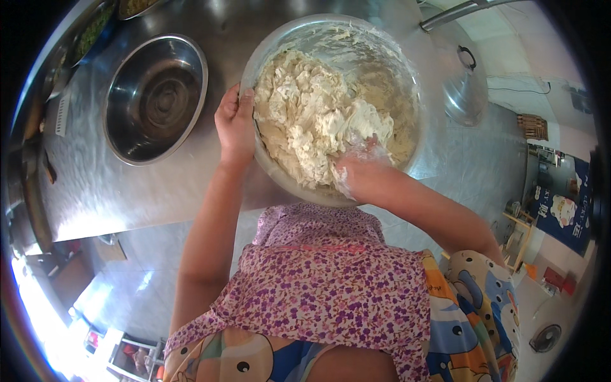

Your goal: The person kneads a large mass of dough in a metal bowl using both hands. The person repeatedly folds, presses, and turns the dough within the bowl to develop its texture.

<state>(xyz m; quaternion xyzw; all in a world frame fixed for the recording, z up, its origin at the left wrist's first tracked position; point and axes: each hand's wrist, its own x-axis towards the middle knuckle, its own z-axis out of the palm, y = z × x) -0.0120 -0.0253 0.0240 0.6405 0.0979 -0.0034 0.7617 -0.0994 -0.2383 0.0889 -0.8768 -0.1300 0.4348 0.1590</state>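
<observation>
A large metal mixing bowl point(420, 102) sits at the edge of the steel worktop, before my body. Wet, lumpy, pale dough point(305, 110) fills much of it, heaped towards the left, with smears along the far inner wall. My left hand point(237, 126) grips the bowl's left rim, thumb over the top edge. My right hand point(363, 164) is inside the bowl at the near right, pressed into the dough. Dough coats its wrist and knuckles, and its fingers are mostly hidden, so I cannot see how far they are closed.
A steel basin point(167, 100) stands on the worktop point(143, 196) to the left. Bowls with green food point(93, 36) line the far left. Beyond the mixing bowl, to the right, is a large metal lid point(460, 90) with a black handle. Tiled floor point(482, 157) shows on the right.
</observation>
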